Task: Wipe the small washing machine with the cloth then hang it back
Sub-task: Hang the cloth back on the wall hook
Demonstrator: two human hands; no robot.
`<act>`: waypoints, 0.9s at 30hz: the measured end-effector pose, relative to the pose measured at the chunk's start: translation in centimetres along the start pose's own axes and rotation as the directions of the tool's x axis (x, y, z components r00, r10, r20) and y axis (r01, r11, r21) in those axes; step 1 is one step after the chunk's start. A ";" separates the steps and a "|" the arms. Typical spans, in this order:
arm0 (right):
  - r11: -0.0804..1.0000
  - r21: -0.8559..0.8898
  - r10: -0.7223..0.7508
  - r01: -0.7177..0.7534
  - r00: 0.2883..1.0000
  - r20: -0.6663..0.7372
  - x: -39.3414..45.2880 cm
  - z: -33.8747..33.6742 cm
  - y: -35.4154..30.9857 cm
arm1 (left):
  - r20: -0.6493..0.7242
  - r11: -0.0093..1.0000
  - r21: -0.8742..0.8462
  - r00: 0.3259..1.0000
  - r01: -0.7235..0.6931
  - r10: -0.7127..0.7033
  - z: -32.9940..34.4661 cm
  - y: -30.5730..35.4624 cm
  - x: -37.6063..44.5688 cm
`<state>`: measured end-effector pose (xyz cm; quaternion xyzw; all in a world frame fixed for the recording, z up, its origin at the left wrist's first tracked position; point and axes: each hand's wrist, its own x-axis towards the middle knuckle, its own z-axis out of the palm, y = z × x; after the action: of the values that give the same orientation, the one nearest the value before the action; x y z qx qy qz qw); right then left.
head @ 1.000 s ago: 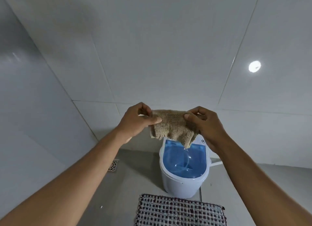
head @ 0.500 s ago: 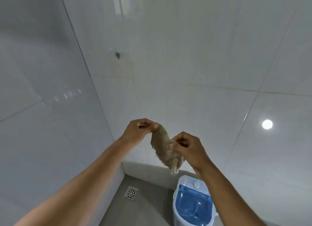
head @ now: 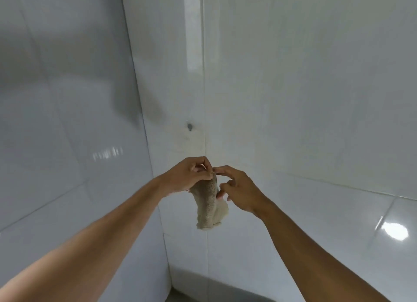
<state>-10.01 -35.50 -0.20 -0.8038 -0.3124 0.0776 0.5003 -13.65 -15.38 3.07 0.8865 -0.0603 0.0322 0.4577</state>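
A small beige knitted cloth (head: pixel 209 205) hangs down in front of the white tiled wall. My left hand (head: pixel 188 176) pinches its top corner from the left. My right hand (head: pixel 240 188) meets it from the right, thumb and forefinger at the same top corner, the other fingers against the cloth's side. A small dark wall hook (head: pixel 189 127) sticks out of the tile a little above both hands. The washing machine is out of view.
White glossy tiles meet in a corner (head: pixel 144 121) to the left of the hook. A strip of grey floor (head: pixel 180 296) shows at the bottom. A lamp's reflection (head: pixel 393 230) glares on the right wall.
The view has tilted up, so the washing machine and mat dropped out of sight and the hook came to centre. The cloth went from spread between both hands to hanging from one pinched corner.
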 end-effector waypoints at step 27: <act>0.661 -0.749 -0.411 0.033 0.852 -0.324 27.2 3.7 0.6 | -0.469 0.901 0.302 0.774 -0.312 0.425 -12.9 -12.4 20.8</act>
<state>10.17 -17.13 2.63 -0.8818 -0.2861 -0.3108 0.2099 8.63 0.69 2.85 0.8568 -0.1030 0.3677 0.3464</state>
